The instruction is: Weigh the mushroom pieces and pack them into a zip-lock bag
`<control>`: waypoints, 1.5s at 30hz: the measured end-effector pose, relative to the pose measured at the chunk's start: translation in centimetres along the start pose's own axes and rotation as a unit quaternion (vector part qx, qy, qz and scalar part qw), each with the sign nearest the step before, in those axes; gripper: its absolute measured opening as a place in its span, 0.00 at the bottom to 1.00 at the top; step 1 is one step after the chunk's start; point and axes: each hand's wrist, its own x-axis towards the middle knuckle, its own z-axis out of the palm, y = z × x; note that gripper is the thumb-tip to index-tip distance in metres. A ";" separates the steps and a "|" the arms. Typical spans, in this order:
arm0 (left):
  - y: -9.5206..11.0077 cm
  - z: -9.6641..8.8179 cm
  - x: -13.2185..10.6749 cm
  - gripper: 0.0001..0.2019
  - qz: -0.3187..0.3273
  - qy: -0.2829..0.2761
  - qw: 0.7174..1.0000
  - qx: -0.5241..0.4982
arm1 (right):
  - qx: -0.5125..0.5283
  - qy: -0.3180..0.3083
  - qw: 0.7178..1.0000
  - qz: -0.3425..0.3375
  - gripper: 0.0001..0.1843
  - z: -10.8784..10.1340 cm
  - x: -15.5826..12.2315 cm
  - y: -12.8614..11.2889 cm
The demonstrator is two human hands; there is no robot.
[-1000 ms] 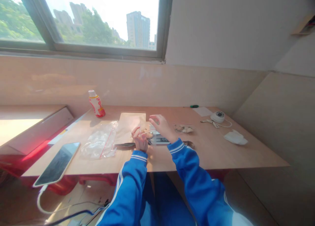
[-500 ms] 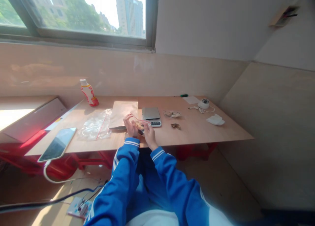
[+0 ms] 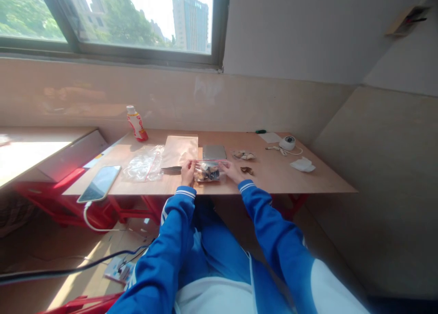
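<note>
Between my hands a clear zip-lock bag (image 3: 207,172) with a red seal line is stretched wide, with dark and pale dried pieces inside it. My left hand (image 3: 188,171) pinches its left top corner, and my right hand (image 3: 231,170) grips the right top corner. Just behind the bag lies a small digital scale (image 3: 214,152), its front part hidden by the bag. To the right are another clear bag of pale pieces (image 3: 243,155) and a loose brown dried piece (image 3: 247,170) on the wooden table (image 3: 267,181).
Left of my hands lie a flat kraft-coloured pouch (image 3: 180,150), several empty clear bags (image 3: 143,164) and a phone (image 3: 100,184) on a cable. A red-and-white bottle (image 3: 137,123) stands behind. At right sit a white dome camera (image 3: 287,143) and a crumpled tissue (image 3: 303,164).
My hands have moved apart, and the bag is now spread between them by its top corners. The camera view has shifted slightly left.
</note>
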 end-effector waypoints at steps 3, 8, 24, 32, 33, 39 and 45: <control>0.1 0.2 -0.4 0.22 -0.046 -0.056 0.997 -0.034 | 0.014 0.025 0.999 0.019 0.22 -1.5 -0.5 0.9; 0.5 -0.2 -0.9 0.24 -0.102 -0.100 0.988 -0.066 | 0.025 0.084 0.996 0.029 0.20 -1.5 -1.6 2.7; 0.0 -0.3 -0.5 0.20 -0.149 -0.084 0.982 -0.081 | 0.063 0.176 0.982 0.037 0.19 -1.6 -1.9 2.5; -0.2 -0.5 -0.3 0.20 -0.147 -0.088 0.983 -0.067 | 0.092 0.169 0.980 0.037 0.22 -1.7 -2.3 2.6; -0.2 -0.5 -0.3 0.20 -0.145 -0.088 0.983 -0.065 | 0.095 0.167 0.981 0.036 0.22 -1.7 -2.3 2.6; -0.3 -0.7 -0.2 0.20 -0.139 -0.089 0.985 -0.057 | 0.090 0.180 0.979 0.041 0.22 -1.7 -2.4 2.8; 0.0 -0.8 -0.5 0.20 -0.149 -0.096 0.983 -0.053 | 0.048 0.190 0.980 0.027 0.24 -1.9 -2.3 3.2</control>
